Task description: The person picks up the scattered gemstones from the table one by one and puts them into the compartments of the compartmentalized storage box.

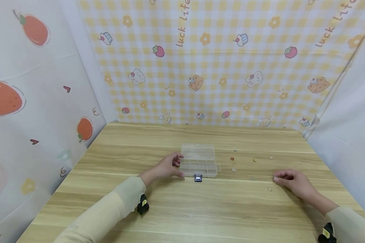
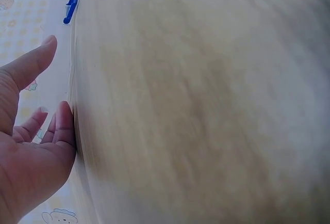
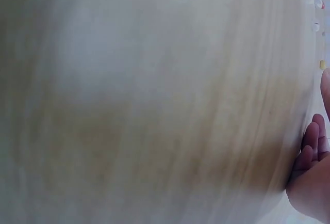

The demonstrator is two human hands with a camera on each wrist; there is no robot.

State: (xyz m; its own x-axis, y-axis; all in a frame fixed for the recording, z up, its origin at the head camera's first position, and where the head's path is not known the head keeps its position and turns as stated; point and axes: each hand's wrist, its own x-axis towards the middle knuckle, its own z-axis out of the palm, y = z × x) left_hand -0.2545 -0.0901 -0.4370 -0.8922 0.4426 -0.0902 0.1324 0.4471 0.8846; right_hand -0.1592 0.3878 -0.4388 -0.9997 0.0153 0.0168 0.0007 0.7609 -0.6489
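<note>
A clear plastic compartment box (image 1: 197, 167) stands on the table with its lid (image 1: 197, 151) raised at the back and a dark blue latch (image 1: 198, 178) in front. My left hand (image 1: 168, 166) grips its left end, thumb at the front corner and fingers toward the hinge side. The blue latch (image 2: 71, 6) also shows in the left wrist view. Well right of the box, my right hand (image 1: 293, 182) has bent fingers, their tips low at the tabletop; I cannot tell whether something small is between them. Close by lies a small yellowish piece (image 1: 270, 189).
Several small button-like pieces lie scattered between box and right hand: an orange-red one (image 1: 232, 158), a yellow one (image 1: 254, 160), a larger whitish one (image 1: 234, 169) and a white one (image 1: 271, 157). Patterned cloths (image 1: 213, 67) hang around the wooden table (image 1: 200, 209).
</note>
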